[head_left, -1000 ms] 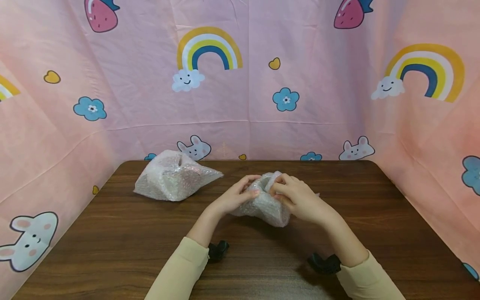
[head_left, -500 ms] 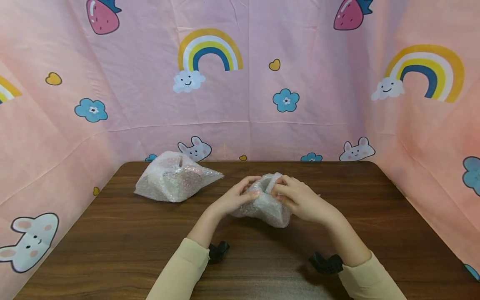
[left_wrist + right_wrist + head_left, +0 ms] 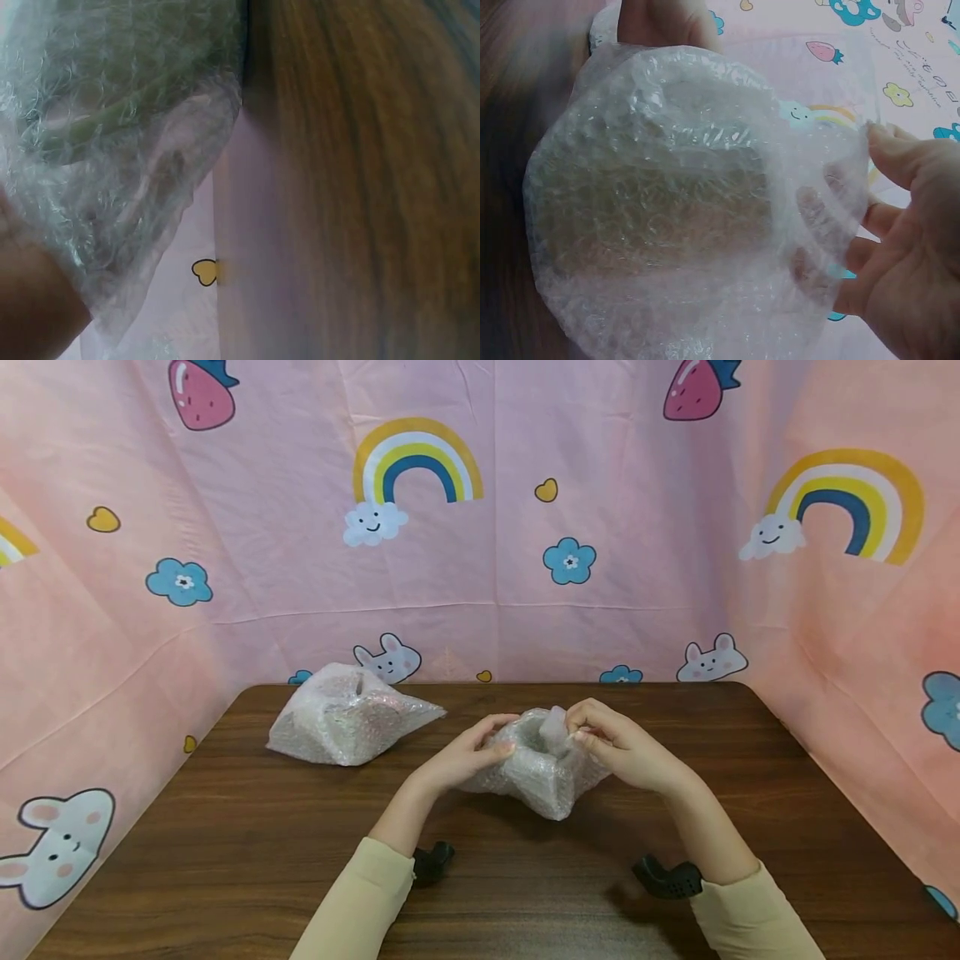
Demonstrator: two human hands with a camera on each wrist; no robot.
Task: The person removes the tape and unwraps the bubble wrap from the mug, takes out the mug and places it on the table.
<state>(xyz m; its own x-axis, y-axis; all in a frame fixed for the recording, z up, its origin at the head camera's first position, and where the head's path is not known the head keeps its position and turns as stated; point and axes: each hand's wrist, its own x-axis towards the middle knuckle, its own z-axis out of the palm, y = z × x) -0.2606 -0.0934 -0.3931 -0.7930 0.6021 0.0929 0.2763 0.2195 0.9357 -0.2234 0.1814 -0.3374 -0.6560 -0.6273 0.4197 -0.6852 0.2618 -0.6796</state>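
A bundle in clear bubble wrap (image 3: 547,785) stands on the table, its top gathered around an opening. Something greenish shows blurrily through the wrap (image 3: 135,90) in the left wrist view; its kind is hard to tell. My left hand (image 3: 467,753) holds the bundle's left side, thumb at the top and fingers behind. At the upper right, my right hand (image 3: 626,747) pinches a loose edge of the wrap between thumb and fingertips. In the right wrist view that hand (image 3: 919,255) stretches the film out to the side, other fingers behind it.
A second bubble-wrapped bundle (image 3: 348,718) sits at the back left of the dark wooden table (image 3: 225,860). Behind and beside the table hangs a pink printed cloth (image 3: 495,568). Each wrist carries a black device (image 3: 667,878).
My right hand has moved right and slightly up, drawing the wrap's edge outward. The bundle's opening shows wider and its front corner has shifted slightly. My left hand stays nearly still.
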